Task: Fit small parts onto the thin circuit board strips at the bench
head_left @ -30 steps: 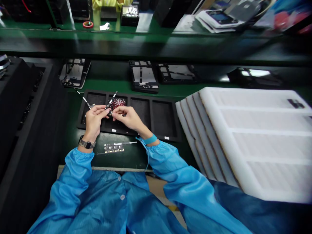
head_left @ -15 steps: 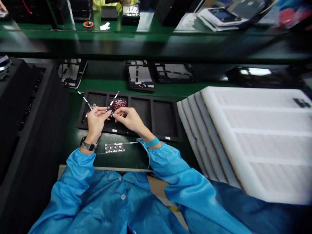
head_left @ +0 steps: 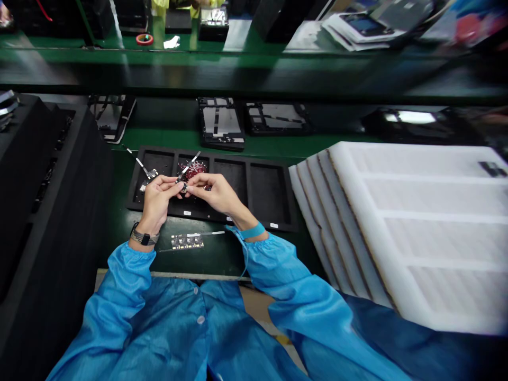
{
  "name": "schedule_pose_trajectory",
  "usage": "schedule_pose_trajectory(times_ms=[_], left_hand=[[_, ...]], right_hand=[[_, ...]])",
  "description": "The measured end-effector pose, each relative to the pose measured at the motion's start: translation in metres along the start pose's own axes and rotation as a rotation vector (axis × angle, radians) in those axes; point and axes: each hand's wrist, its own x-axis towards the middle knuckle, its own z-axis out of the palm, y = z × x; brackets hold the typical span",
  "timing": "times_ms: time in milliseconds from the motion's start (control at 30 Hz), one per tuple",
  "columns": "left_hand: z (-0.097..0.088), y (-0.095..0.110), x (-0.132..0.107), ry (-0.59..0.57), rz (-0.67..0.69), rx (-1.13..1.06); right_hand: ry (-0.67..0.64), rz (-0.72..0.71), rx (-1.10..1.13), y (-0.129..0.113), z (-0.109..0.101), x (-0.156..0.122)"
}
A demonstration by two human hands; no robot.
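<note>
Strip (head_left: pixel 188 168), thin, flat, blk/wht, pinched by L hand (head_left: pixel 157 197) & R hand (head_left: pixel 216 193).

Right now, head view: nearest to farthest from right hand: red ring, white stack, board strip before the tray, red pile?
1. Red pile: just beyond, slightly left
2. Board strip: toward the body, left
3. White stack: off right
4. Red ring: far side, left

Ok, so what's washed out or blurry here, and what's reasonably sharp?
Head view, back right: glare whitens part of a dark device; head view, top right: red items look smeared; head view, right edge: the white trays turn soft; head view, middle: both hands and the circuit board strip look fairly crisp, but the small part they pinch is too tiny to make out.
</note>
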Motion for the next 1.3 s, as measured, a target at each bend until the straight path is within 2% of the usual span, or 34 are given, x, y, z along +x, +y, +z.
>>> schedule_pose_trajectory(times_ms=[100,200,867,967,1067,1167,1233,1300], left_hand=[[0.002,0.0,-0.001,-0.014,-0.007,-0.027],[0.003,0.0,-0.001,-0.018,-0.01,-0.021],[0.005,-0.005,-0.002,-0.007,0.026,0.021],[0.01,0.003,-0.008,0.016,0.097,0.076],[0.017,0.025,-0.009,0.139,0.326,0.183],[0.026,0.052,0.019,0.189,0.551,0.273],[0.035,0.063,0.059,0.113,0.614,0.332],[0.049,0.062,0.108,0.021,0.677,0.435]], right_hand=[[-0.026,-0.02,0.031,0.0,-0.004,-0.001],[0.001,-0.026,0.036,0.001,-0.005,-0.002],[0.01,0.01,0.079,0.004,-0.002,-0.003],[0.058,-0.016,0.036,-0.001,-0.005,-0.003],[0.202,-0.033,-0.011,-0.005,-0.023,-0.012],[0.382,0.022,0.086,0.0,-0.054,-0.027],[0.453,0.075,0.231,0.008,-0.074,-0.037],[0.466,0.107,0.363,0.018,-0.089,-0.044]])
